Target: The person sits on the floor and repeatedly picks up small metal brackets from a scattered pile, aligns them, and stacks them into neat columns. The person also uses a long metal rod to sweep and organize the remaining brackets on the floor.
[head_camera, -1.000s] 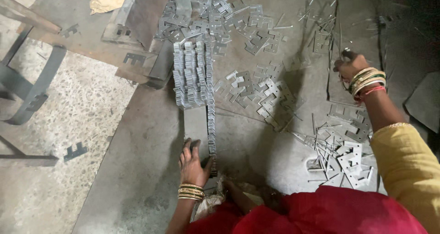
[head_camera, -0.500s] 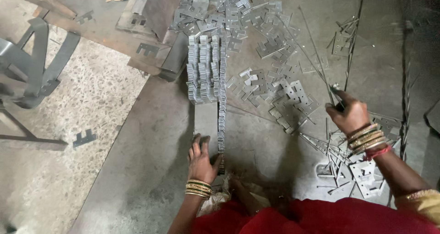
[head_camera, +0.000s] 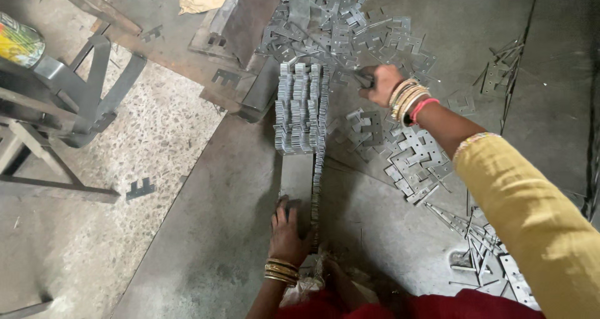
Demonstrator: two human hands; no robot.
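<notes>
My left hand (head_camera: 287, 228) presses down on the near end of a flat metal bar (head_camera: 297, 178) that lies on the floor in front of me. Rows of stamped grey metal plates (head_camera: 302, 106) stand packed on edge on the bar's far half. My right hand (head_camera: 380, 84), with bangles on the wrist, reaches to the right of that stack at the edge of a loose heap of plates (head_camera: 337, 25). Its fingers are closed on a dark plate from the heap.
More loose plates (head_camera: 412, 156) lie scattered under my right arm, and thin metal strips (head_camera: 487, 256) lie at the lower right. A dark steel frame (head_camera: 94, 87) and a coloured can (head_camera: 19, 40) stand at the left. One cut piece (head_camera: 140, 189) lies on the speckled floor.
My right hand has swung from the far right across to the heap beside the stack. The left hand has stayed on the bar's near end.
</notes>
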